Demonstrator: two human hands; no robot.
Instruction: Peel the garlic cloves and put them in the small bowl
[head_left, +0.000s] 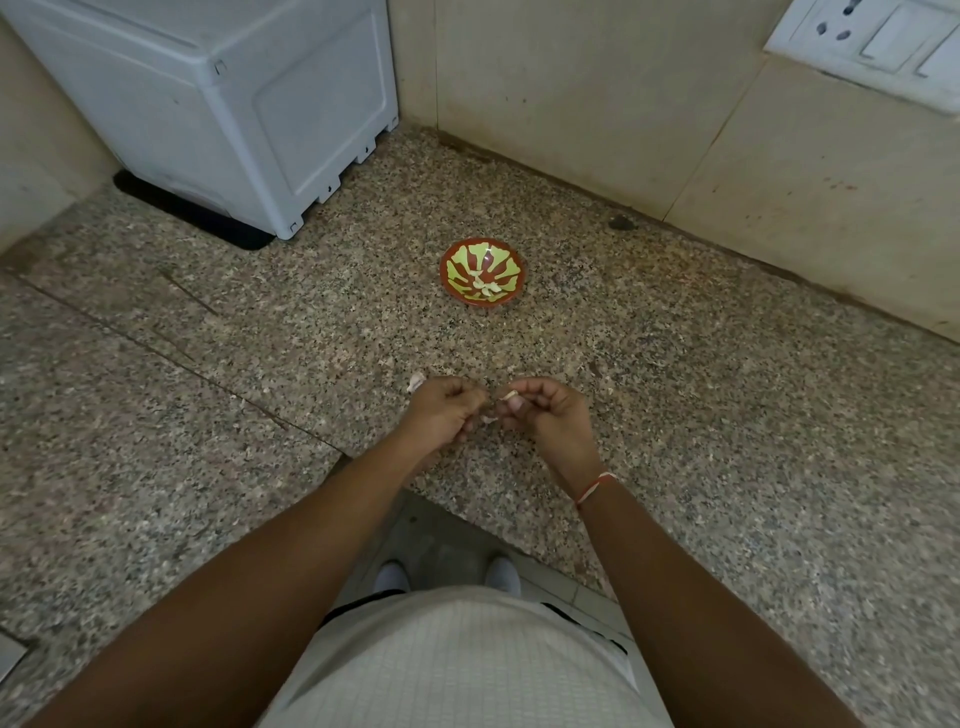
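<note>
view: looking down from the head at a speckled granite worktop (675, 415) that runs into a wall corner.
small bowl: a red bowl with a yellow-green leaf pattern (483, 278) stands on the worktop, on the far side of the hands and well apart from them; a few pale peeled garlic cloves (485, 285) lie inside it.
left hand: the left hand (441, 413) is held on the near side of the bowl, its fingers (470, 400) curled in with the tips turned toward the other hand; whether they pinch anything cannot be told.
right hand: the right hand (545, 410), just beside the left, has its fingers curled round a pale garlic clove (511, 399), pinched at the fingertips between the two hands.
wrist: a red and white thread (595, 487) circles the right wrist.
loose bit: a small pale scrap, clove or skin (415, 383), lies on the worktop just left of the left hand, nearer than the bowl.
far left of bowl: a white boxy appliance (218, 104) stands on a black mat.
far right of bowl: a white switch plate (872, 36) is fixed to the wall.
</note>
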